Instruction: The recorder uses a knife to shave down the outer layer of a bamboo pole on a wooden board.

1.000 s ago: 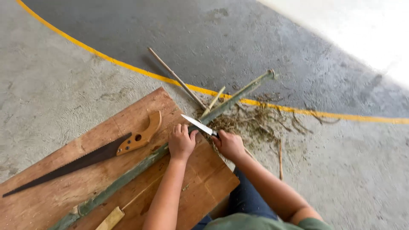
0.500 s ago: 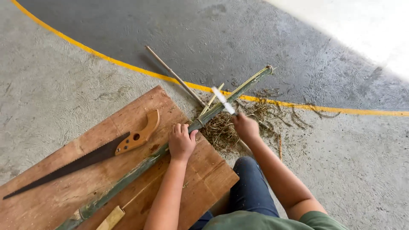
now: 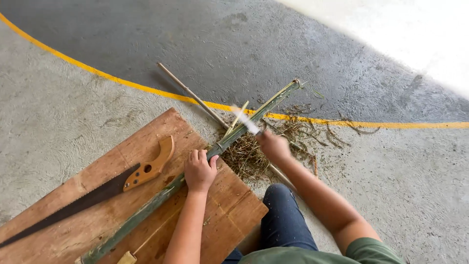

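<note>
L hand (image 3: 199,171) fingers clamped on green bamboo stalk (image 3: 244,128), pinning it to wooden board (image 3: 146,142). R hand (image 3: 273,145) fingers closed round knife (image 3: 246,122), blade blurred, on stalk just beyond L fingers. Shavings (image 3: 249,159) below R fingers. Saw (image 3: 93,194) left of L fingers.

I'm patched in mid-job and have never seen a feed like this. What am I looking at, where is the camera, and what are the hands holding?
There is no machine here: these are a person's own bare hands, filmed from a camera on their head looking down. The left hand presses a long green bamboo stalk onto a wooden board on the concrete floor. The right hand grips a knife, blurred, against the stalk's far part. A hand saw with a wooden handle lies on the board. Shavings are piled beside the board.
</note>
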